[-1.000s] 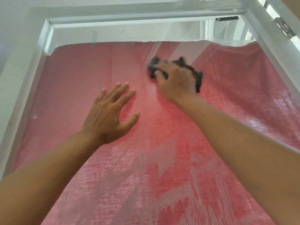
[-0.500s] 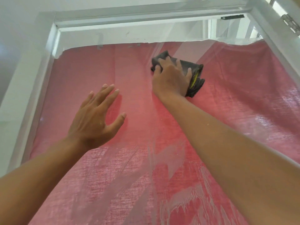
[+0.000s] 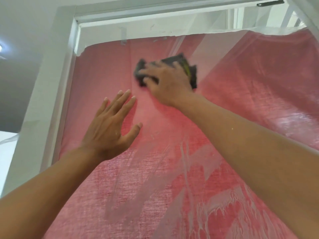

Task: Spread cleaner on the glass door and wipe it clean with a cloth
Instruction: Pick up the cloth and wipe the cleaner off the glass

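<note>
Glass door (image 3: 259, 94): white-framed pane, red curtain (image 3: 107, 183) visible behind it; top of the pane in view.
Cleaner (image 3: 219, 209): whitish streaks and runs across the lower part of the pane; upper part looks mostly clear.
Cloth (image 3: 189, 69): dark, folded, with a yellow-green edge; blurred; lies against the upper middle of the glass, under the right hand.
Right hand (image 3: 167, 83): raised, on top of the cloth with fingers spread over it; blurred, so whether the fingers curl round the cloth cannot be told.
Left hand (image 3: 107, 128): fingers straight and spread, holding nothing, palm toward the glass, below and left of the cloth; contact with the pane cannot be told.
</note>
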A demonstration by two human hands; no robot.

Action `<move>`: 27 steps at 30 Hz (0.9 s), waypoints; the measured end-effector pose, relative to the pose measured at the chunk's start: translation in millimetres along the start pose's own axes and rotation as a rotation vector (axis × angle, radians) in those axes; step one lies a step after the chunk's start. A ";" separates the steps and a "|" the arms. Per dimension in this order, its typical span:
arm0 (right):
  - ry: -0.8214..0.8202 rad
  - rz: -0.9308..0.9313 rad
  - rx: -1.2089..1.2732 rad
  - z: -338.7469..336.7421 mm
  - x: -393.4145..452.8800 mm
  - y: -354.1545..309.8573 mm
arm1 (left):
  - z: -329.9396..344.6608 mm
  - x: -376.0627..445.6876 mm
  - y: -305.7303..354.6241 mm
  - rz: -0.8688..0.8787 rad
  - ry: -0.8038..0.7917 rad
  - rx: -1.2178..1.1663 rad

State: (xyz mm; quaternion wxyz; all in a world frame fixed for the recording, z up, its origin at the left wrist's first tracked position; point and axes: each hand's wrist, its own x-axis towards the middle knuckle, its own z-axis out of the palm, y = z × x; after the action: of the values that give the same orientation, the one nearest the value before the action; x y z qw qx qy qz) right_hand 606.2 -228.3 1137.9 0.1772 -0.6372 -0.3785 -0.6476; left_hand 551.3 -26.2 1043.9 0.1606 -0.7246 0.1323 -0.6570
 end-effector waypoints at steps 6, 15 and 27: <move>0.153 0.244 0.044 1.3 3.5 0.4 | 0.2 -3.1 -1.4 0.002 0.001 -0.012; 0.145 0.160 0.053 4.2 -47.6 6.7 | -2.2 -21.5 -8.9 0.025 -0.022 -0.028; 0.219 0.255 0.051 21.1 -105.8 -26.2 | -2.9 -59.9 -10.3 0.073 -0.016 -0.025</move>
State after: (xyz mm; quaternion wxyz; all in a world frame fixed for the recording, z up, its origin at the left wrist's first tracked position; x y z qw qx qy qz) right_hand 615.4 -222.9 1027.4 0.3144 -0.6009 -0.2892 -0.6756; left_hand 542.1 7.1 993.8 0.1762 -0.7266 0.1655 -0.6432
